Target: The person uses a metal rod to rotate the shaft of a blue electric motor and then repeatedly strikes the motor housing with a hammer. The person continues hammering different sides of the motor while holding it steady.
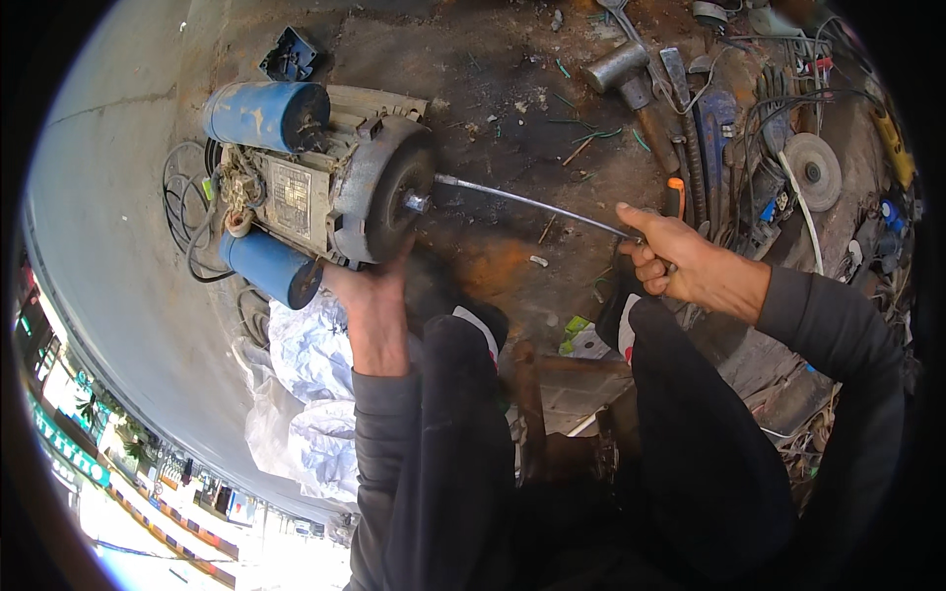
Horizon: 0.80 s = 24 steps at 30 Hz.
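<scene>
Electric motor (296, 202): at its near side, left hand (372, 294), finger state hidden, can't tell. Right of motor, right hand (672, 258), fingers clamped round metal rod (537, 205).

From here I count one motor (330, 187), two blue cylinders (261, 113) (271, 268), one metal rod (537, 205), two bare hands (371, 295) (675, 256), two dark trouser legs (463, 424) (705, 424), one open blue box (292, 55), one hammer (616, 69), one round grinding disc (826, 177), one orange-and-black handle (676, 187).
</scene>
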{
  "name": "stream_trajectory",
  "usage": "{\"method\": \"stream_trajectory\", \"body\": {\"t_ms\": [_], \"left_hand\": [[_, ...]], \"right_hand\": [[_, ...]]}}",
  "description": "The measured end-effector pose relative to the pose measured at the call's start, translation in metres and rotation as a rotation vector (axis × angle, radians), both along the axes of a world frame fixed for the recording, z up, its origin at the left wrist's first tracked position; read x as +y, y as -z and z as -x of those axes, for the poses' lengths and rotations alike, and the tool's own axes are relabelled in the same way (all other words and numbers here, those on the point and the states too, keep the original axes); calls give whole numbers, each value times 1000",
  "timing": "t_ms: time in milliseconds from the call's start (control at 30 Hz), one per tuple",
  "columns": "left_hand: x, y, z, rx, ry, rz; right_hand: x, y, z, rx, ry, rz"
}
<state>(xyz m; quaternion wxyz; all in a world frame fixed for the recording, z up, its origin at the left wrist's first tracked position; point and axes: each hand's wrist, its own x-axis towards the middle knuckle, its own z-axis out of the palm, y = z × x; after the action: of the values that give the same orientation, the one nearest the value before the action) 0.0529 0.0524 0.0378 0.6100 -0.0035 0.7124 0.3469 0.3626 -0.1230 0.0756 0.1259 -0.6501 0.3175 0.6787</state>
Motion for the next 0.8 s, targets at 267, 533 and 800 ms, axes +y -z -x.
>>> {"method": "stream_trajectory", "body": {"t_ms": [267, 533, 800], "left_hand": [[2, -6, -3, -107, -22, -27], [2, -3, -1, -66, 2, -6], [-4, 7, 4, -144, -10, -61]], "right_hand": [[-58, -18, 31, 200, 859, -435], [-42, 10, 5, -201, -1196, -1276], [27, 3, 17, 62, -2471, -1058]]}}
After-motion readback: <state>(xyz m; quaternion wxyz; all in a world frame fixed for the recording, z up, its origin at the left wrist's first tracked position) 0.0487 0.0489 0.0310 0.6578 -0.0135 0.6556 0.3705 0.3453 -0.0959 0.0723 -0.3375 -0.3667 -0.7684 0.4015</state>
